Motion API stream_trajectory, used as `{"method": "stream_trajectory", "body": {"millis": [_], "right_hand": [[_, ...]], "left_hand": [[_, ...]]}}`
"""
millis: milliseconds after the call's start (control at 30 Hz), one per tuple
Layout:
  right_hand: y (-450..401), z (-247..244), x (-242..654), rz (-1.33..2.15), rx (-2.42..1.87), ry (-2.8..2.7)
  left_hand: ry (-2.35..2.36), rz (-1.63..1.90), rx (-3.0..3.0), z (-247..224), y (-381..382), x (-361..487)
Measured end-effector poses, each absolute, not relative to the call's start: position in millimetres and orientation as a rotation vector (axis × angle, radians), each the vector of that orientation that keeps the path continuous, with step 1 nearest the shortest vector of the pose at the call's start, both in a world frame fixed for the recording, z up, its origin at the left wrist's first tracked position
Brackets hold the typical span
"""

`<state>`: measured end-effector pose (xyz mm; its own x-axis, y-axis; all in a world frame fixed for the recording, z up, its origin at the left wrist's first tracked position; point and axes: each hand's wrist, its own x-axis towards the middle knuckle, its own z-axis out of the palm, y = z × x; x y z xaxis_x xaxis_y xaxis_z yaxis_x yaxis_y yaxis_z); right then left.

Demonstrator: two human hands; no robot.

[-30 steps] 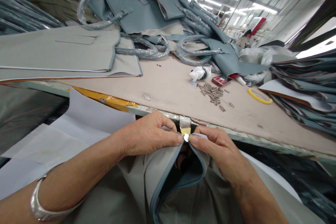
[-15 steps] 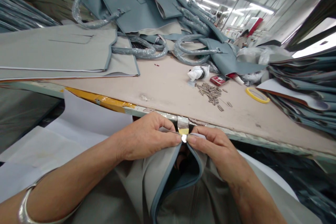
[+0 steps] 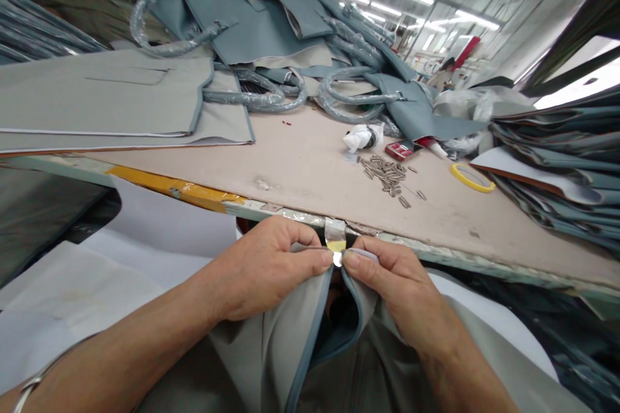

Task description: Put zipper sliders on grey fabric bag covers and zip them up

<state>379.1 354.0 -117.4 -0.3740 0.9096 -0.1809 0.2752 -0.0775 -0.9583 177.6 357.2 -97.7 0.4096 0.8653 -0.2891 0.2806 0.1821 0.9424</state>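
Thumb and fingers of my left hand pinch the edge of a grey fabric panel with blue-grey binding. My right hand pinches the facing part of the same edge, a short gap away. Between the thumbs, at the table's front edge, shows a small shiny metal tab under a yellow and silver taped strip. Whether the fabric touches the tab I cannot tell. Below my hands the panel folds open, with a dark blue inner side. My fingertips behind the cloth are hidden.
On the table lie a pile of small metal pieces, a red box and a yellow tape roll. Blue-grey bag parts with plastic-wrapped handles heap behind. Stacked panels stand right; grey panels lie left.
Both hands keep their pinch on the fabric beside the metal tab. The view has shifted slightly, and the opening in the fabric below my hands has changed shape a little.
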Motion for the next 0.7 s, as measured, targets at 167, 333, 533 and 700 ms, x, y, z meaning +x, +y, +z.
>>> {"method": "stream_trajectory", "body": {"millis": [167,333,533,700], "right_hand": [[359,-118,379,1.425,-1.266,-1.693],[361,-116,382,1.443,-1.238,-1.749],[360,-114,389,1.367,-1.268,-1.886],[360,-115,391,1.347,-1.283,-1.909]], "left_hand": [[1.152,0.586,1.432,-99,363,180],[1.109,0.556,1.394,-101,361,177],[0.977,0.597,1.226,-103,357,176],[0.938,0.592,1.198,-108,356,175]]}}
